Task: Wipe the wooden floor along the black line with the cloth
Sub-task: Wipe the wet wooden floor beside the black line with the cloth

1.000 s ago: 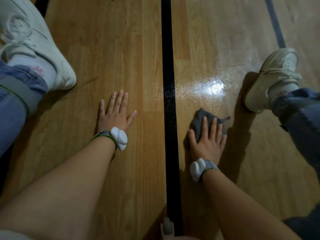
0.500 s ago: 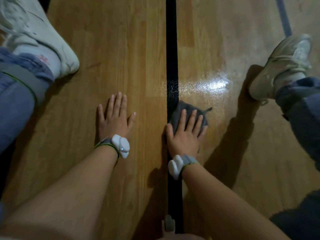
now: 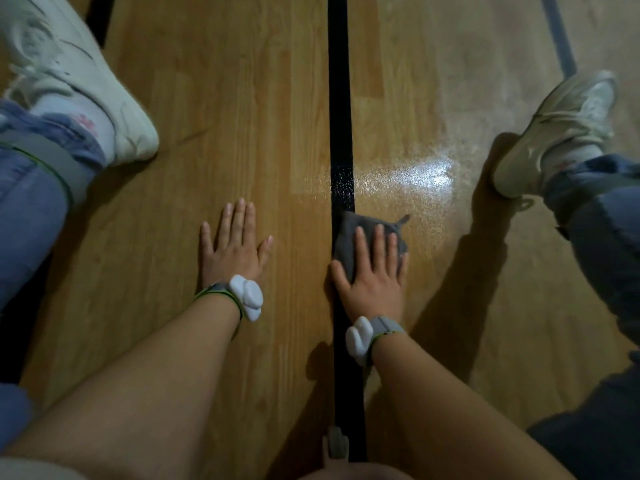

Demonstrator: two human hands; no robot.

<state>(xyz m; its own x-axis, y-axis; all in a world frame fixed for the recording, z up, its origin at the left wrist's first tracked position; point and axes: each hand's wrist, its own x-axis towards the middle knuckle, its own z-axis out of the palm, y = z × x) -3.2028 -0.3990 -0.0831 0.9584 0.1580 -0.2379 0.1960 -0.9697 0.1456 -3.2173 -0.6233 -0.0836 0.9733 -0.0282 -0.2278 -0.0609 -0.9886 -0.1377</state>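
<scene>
A black line (image 3: 339, 98) runs straight up the middle of the wooden floor (image 3: 225, 116). A dark grey cloth (image 3: 360, 225) lies crumpled at the line's right edge, partly over it. My right hand (image 3: 372, 275) presses flat on the cloth with straight fingers, thumb over the line. My left hand (image 3: 233, 247) rests flat on the bare wood left of the line, fingers spread. Each wrist carries a white tracker on a grey band.
My legs in blue jeans spread to both sides. A white shoe (image 3: 79, 81) lies at the upper left, another (image 3: 557, 133) at the upper right. A glossy light patch (image 3: 415, 174) shines just beyond the cloth. A blue-grey line (image 3: 557, 32) crosses the top right.
My right hand has slid the cloth leftward from the wood right of the line onto the line's edge. My left hand has stayed in place.
</scene>
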